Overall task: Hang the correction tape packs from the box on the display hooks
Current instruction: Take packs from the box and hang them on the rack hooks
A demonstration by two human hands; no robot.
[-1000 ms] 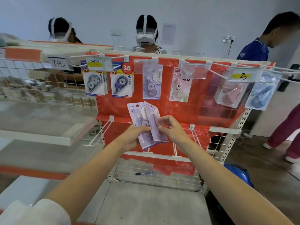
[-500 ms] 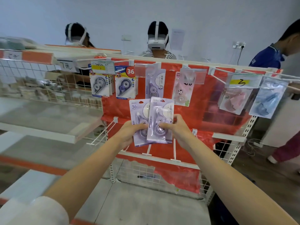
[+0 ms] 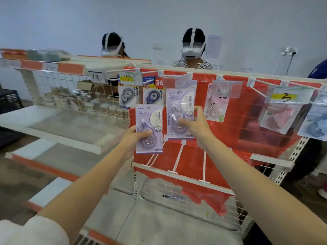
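Fingers [image 3: 199, 110] of the right hand [image 3: 195, 124] curl round the right edge of a lilac correction tape pack [image 3: 179, 110], thumb laid across its clear blister, holding the card upright and raised so that its top sits level with the third display hook [image 3: 178, 76] on the top rail, just under a clear label holder; whether the hole is already on the hook cannot be told. The left hand [image 3: 131, 140] grips a second lilac pack [image 3: 149, 129] by its lower left corner, thumb pressed on the front of the blister, the card upright, lower than the first and just to its left, apart from it. Both packs carry a "36" in the upper left corner. Behind them stands a red-backed display rack [image 3: 235, 131] with white hooks. On the two hooks to the left hang blue-carded tape packs [image 3: 152, 92], one with a red "36" badge; to the right hang a pale pink pack [image 3: 215, 103], then a clear bag with pink contents [image 3: 277, 117] below a yellow price tag [image 3: 284, 96]. A white shelf with a wire-mesh back [image 3: 58, 124] stretches to the left. Beyond the rack stand two people wearing headsets [image 3: 192, 50].
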